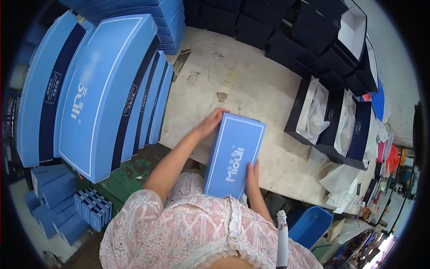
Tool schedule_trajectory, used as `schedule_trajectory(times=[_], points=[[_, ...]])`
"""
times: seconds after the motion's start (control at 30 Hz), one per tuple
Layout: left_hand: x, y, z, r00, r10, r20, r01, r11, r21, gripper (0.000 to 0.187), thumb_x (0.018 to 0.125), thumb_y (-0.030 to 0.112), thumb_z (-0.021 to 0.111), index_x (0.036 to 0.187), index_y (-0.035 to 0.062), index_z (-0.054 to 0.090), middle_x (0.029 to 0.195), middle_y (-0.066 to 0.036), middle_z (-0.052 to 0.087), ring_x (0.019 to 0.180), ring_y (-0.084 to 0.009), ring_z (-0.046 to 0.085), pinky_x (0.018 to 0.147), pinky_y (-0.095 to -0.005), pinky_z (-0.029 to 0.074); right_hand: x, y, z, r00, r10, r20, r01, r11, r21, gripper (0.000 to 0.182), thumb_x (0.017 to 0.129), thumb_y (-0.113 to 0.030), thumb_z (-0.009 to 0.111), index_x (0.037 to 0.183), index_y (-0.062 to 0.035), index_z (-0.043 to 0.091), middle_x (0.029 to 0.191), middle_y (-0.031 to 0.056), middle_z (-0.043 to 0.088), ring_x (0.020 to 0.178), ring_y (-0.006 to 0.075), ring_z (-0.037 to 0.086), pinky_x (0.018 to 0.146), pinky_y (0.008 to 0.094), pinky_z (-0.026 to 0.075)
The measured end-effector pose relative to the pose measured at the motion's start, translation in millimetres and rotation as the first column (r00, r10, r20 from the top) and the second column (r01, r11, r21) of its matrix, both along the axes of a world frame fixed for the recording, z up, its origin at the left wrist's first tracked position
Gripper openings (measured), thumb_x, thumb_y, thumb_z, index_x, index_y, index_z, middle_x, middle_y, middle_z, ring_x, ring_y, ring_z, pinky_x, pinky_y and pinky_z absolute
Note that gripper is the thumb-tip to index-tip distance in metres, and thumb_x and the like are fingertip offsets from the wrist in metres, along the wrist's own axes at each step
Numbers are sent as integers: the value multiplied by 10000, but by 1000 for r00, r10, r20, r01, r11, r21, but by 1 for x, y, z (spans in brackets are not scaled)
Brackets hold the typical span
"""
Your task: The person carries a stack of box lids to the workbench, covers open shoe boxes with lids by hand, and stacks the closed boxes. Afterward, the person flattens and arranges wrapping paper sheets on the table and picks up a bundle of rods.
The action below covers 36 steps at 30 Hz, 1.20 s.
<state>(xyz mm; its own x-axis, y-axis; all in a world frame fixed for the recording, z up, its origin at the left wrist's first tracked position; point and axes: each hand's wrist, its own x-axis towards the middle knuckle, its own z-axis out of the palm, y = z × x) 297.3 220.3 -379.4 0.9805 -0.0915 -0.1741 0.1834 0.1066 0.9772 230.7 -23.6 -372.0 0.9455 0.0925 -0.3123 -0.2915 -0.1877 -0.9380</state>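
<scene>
A blue shoebox-like carton (pixel 237 134) with a white border line and the word "Miouli" is held in front of my body, over the near edge of the table. My left hand (pixel 211 123) grips its far left corner, fingers curled over the edge. My right hand (pixel 252 177) is closed against its near right side, the thumb along the edge. The fingers under the box are hidden, as is anything inside it.
Stacks of blue boxes (pixel 103 89) with dark bands stand at the left. Dark boxes (pixel 304 40) are piled at the back right. Open dark boxes with white tissue (pixel 315 112) sit at the table's right. Below lie a blue bin (pixel 311 226) and small blue boxes (pixel 93 208).
</scene>
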Motion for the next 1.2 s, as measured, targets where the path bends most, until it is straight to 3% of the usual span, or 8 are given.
schedule_trajectory(times=[0.1, 0.27, 0.4, 0.53, 0.77, 0.83, 1.0, 1.2], points=[[-11, -13, 28, 999, -45, -1, 45, 999, -10, 736, 798, 669, 344, 1183, 45, 398, 1085, -77, 492, 1036, -162, 454, 913, -292, 344, 28, -12, 10, 996, -36, 82, 34, 999, 29, 547, 915, -290, 397, 1332, 16, 219, 1333, 192, 309, 1255, 277, 287, 1036, 350, 219], [-12, -15, 32, 1000, 21, -5, -21, 998, 57, 610, 837, 585, 388, 1109, 41, 420, 999, -88, 496, 942, -158, 473, 842, -284, 373, 104, 0, 36, 943, 322, 87, -320, 947, -40, 422, 942, -298, 303, 1226, -3, 404, 1193, 161, 472, 1136, 250, 422, 972, 313, 299], [-13, -8, 30, 995, 91, 38, -93, 993, 75, 416, 864, 426, 434, 1006, 36, 458, 932, -85, 486, 867, -160, 459, 794, -278, 371, 104, 11, 43, 938, 288, 194, -287, 957, -36, 523, 924, -467, 265, 1086, -21, 484, 1085, 124, 525, 1043, 209, 466, 929, 306, 324], [1, -8, 32, 993, 117, 32, -118, 993, 24, 371, 868, 382, 438, 955, 22, 469, 899, -69, 489, 842, -142, 455, 787, -255, 365, 118, 17, 50, 955, 262, 141, -260, 965, -37, 450, 935, -420, 280, 998, -30, 496, 1004, 104, 536, 979, 182, 475, 889, 291, 342], [36, -12, 11, 972, 233, -30, -235, 970, -64, 392, 902, 304, 430, 1151, 2, 401, 945, -53, 499, 885, -119, 457, 816, -238, 357, 161, 28, 48, 969, 246, 25, -239, 958, -160, 331, 916, -325, 379, 995, -34, 513, 1023, 136, 546, 950, 220, 516, 827, 302, 392], [48, -10, 18, 973, 226, -48, -229, 970, -87, 431, 906, 295, 430, 1214, 1, 362, 967, -52, 502, 900, -119, 456, 828, -240, 352, 166, 29, 39, 954, 245, 172, -204, 953, -223, 342, 916, -328, 375, 1013, -32, 516, 1034, 145, 547, 972, 241, 515, 845, 310, 390], [69, -4, -15, 978, 192, 81, -205, 957, 203, 538, 892, 324, 431, 1298, -1, 293, 1089, -119, 465, 1031, -205, 422, 912, -293, 311, 182, 29, 2, 954, 185, 235, -76, 910, -407, 446, 897, -372, 392, 1240, -89, 420, 1265, 187, 407, 1061, 311, 476, 930, 358, 353], [70, 9, -47, 971, 168, 172, -236, 808, 540, 611, 866, 375, 440, 1346, 50, 246, 1334, -206, 277, 1265, -333, 213, 1022, -410, 203, 197, 29, 0, 949, 299, 97, -234, 880, -414, 523, 868, -380, 435, 1296, -90, 354, 1316, 205, 344, 1210, 349, 336, 1003, 396, 276]])
